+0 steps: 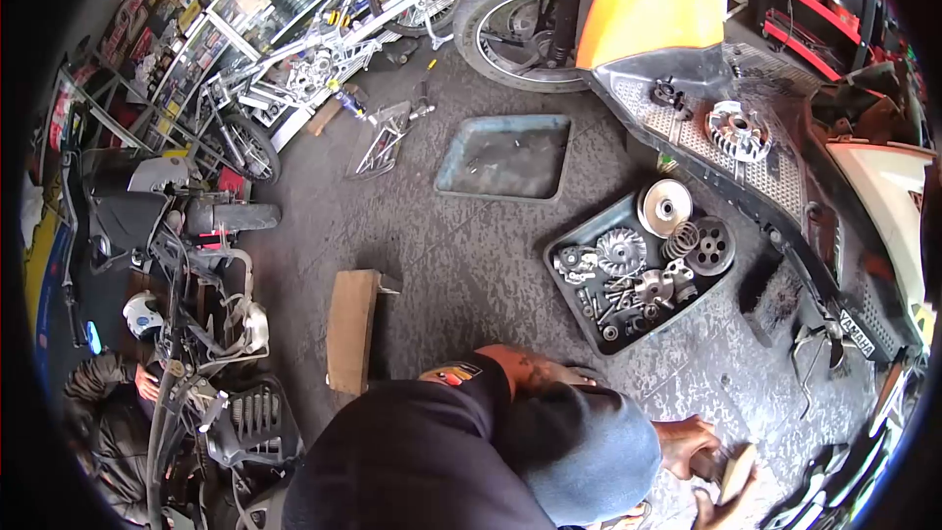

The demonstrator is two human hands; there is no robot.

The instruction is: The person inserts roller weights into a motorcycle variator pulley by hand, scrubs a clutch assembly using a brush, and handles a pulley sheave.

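Note:
At the lower right, beyond my bent knee in blue jeans, my left hand (690, 445) reaches out with its fingers curled in against a dark part that I cannot make out. Close below it, my right hand (724, 510) is partly cut by the frame's lower edge. Its fingers are closed around a pale tan, block-like piece (739, 472), which stands on edge beside the dark part. My left forearm (535, 370) passes behind the knee. A black tray (574, 309) of metal parts lies on the floor above my hands, with a finned fan wheel (621, 252) and a coil spring (680, 239).
A scooter with an orange panel (648, 0) stands at upper right, a finned metal rotor (738, 131) on its footboard. A blue-grey tray (448, 182) and a wooden block (350, 329) lie on the floor. At left, another person's sleeve (103, 373) shows beside a stripped motorcycle (177, 304).

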